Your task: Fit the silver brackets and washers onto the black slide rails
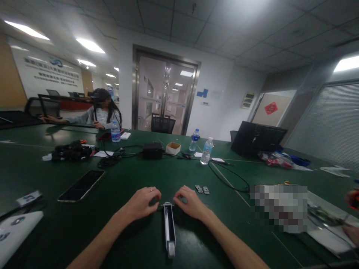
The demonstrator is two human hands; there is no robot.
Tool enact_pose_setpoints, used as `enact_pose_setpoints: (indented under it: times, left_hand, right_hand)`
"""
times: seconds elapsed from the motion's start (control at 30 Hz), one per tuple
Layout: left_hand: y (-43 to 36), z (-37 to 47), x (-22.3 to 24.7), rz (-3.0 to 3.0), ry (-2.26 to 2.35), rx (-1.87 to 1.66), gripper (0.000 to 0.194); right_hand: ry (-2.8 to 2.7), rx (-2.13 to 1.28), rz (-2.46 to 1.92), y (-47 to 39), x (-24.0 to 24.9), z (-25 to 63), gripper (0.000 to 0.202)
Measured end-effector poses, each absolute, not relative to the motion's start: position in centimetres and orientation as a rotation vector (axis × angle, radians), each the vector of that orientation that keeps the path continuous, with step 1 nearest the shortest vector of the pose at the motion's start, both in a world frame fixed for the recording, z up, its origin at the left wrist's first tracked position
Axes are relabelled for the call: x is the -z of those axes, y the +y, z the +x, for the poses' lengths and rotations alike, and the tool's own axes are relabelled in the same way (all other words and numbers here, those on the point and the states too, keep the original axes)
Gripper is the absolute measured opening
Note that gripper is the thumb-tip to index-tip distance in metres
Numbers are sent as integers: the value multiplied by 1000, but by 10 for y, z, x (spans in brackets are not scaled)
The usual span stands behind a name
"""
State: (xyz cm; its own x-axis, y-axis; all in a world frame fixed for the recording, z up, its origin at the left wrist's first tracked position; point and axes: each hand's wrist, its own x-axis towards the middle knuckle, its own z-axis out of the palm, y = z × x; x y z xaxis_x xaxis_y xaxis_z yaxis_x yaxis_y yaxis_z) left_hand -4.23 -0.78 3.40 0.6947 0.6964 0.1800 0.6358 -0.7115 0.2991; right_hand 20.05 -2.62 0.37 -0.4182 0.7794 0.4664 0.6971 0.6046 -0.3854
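A long, narrow channel-shaped piece [169, 229], white along its sides with a dark slot, lies lengthwise in front of me on the green table [134, 239]. At its left far corner is my left hand [141, 201], with a ring on one finger and thumb and forefinger curled into a pinch. My right hand [190, 201] mirrors it at the right far corner, fingers likewise curled together. A thin bit sticks out sideways there, but what the fingertips grip is too small to make out. Small grey metal pieces [202, 189] lie just beyond my right hand.
A phone [81, 185] lies to the left. Farther back stand a black box [152, 150], an open carton [173, 148], several water bottles [206, 151] and cables. A monitor [256, 137] is at the right. Across the table sits a person [105, 112]; another person's hand [350, 233] shows far right.
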Motion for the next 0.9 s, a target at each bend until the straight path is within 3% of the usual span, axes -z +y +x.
enact_pose_setpoints:
  times: [0.9]
  left_hand:
    - [-9,-34,-27,2561,1058,-260,16]
  right_hand:
    - [-2385,-206,-1173,-28,-5,204,10]
